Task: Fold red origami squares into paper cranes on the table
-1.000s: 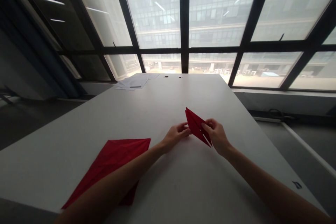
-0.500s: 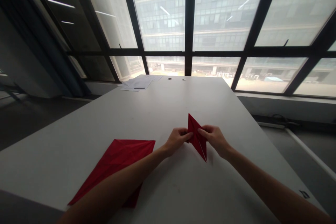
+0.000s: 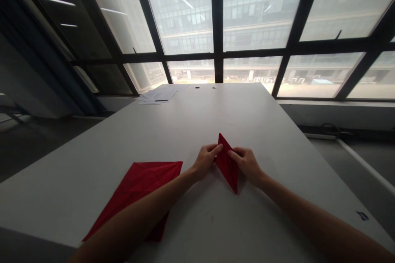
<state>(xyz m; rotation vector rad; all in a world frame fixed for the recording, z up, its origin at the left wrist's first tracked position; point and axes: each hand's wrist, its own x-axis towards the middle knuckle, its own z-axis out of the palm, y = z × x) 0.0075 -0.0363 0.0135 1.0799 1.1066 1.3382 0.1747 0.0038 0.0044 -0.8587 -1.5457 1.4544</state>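
Observation:
A small red folded paper (image 3: 227,165), shaped like a narrow diamond with a crease down its length, is held between my two hands over the white table. My left hand (image 3: 206,158) pinches its left edge, thumb on the front face. On the opposite edge, my right hand (image 3: 246,162) grips it with the thumb pressed near the middle. The fingers behind the paper are mostly hidden. To the left lies a larger creased red sheet (image 3: 140,185), flat on the table and partly covered by my left forearm.
The white table (image 3: 197,123) stretches away to tall dark-framed windows. White papers (image 3: 157,94) with a dark pen (image 3: 161,100) lie at its far left. A small dark mark (image 3: 362,215) sits near the right edge. A blue curtain (image 3: 46,49) hangs at left.
The folded paper has turned a little, and the pale slit along its lower part no longer shows. My left thumb has shifted upward along the edge. The head view has tilted slightly.

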